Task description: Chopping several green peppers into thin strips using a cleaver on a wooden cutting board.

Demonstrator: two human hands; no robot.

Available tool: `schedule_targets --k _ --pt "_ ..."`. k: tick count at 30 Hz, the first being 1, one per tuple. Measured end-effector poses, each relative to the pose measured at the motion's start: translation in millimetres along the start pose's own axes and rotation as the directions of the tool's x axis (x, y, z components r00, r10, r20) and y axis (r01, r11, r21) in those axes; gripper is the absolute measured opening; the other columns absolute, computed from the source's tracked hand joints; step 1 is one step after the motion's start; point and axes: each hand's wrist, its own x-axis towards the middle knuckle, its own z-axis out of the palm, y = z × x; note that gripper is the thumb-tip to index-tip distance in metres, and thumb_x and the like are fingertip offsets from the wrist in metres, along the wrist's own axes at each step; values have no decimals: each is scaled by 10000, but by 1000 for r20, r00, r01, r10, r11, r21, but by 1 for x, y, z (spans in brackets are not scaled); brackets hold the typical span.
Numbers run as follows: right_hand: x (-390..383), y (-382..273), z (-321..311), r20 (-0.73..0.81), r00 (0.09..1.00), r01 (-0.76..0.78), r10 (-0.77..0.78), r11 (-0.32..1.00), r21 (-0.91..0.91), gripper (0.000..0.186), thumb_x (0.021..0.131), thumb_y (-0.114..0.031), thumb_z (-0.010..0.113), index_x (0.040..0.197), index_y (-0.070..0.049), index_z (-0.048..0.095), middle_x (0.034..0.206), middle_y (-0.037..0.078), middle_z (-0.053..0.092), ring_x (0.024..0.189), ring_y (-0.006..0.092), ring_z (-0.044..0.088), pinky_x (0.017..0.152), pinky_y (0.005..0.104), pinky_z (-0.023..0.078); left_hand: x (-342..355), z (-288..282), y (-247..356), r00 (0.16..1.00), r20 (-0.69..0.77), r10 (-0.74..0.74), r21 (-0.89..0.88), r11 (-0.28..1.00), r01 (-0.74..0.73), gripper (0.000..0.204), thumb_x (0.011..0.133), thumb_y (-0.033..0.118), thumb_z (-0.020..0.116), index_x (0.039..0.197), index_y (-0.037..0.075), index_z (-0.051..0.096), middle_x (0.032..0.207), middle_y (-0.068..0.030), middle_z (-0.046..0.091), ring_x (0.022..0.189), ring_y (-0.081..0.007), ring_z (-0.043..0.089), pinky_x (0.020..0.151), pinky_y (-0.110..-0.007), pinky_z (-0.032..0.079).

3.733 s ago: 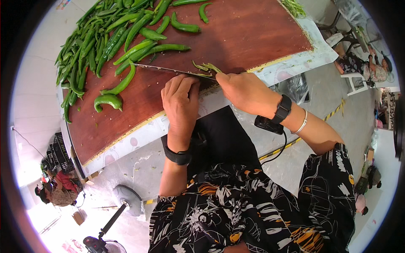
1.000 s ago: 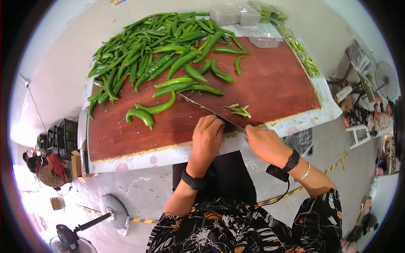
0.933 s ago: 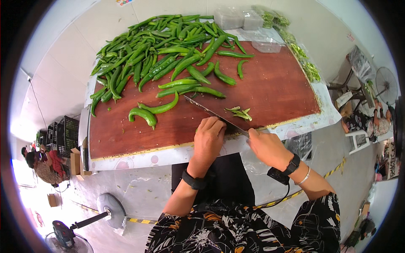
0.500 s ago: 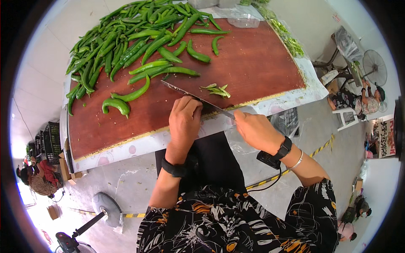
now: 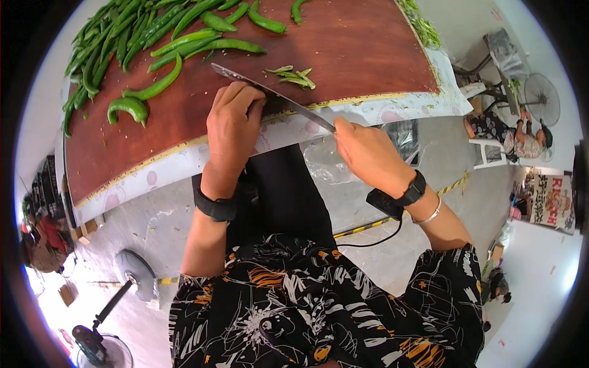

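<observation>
Taking the long steel knife blade (image 5: 270, 95) as the landmark, a heap of long green chilli peppers (image 5: 141, 30) is seen to its far left and beyond it, spread over the reddish-brown wooden desk (image 5: 368, 49); a single curled green pepper (image 5: 127, 107) lies apart, left of the blade's tip. Just on the near side of the blade the left hand (image 5: 232, 126) is laid at the desk's front edge, its grip curled down with the fingertips pressed against the blade's flat; whether anything is pinned beneath them cannot be told. Immediately beyond the blade's middle a small pile of cut green stem pieces (image 5: 291, 75) is found. At the blade's right end, off the desk's edge, the right hand (image 5: 365, 153) is closed around the handle, which is hidden inside the grip.

The knife is judged stiff, thin and sharp-edged, fairly light; it is best taken by the handle only, with guiding fingers kept on the flat. The peppers are likely smooth-skinned, firm yet bendable and prone to rolling, so each would be held near the stem end.
</observation>
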Motion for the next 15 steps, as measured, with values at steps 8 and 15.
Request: schedule_targets --k 8,15 --pt "2 -9 0 5 1000 -24 24 1000 -18 157 930 -108 545 935 -8 425 724 225 597 689 443 586 592 502 451 -3 -3 -5 1000 1 19 25 1000 -19 94 760 16 684 836 57 646 884 -65 634 849 -300 590 746 -378 494" --pt "-20 -1 -4 -6 998 -66 66 998 -17 152 951 -111 534 942 -6 425 718 228 591 692 446 583 580 508 444 -1 -1 2 999 -24 29 22 999 -28 81 769 27 677 836 52 639 880 -67 631 855 -297 591 753 -377 493"
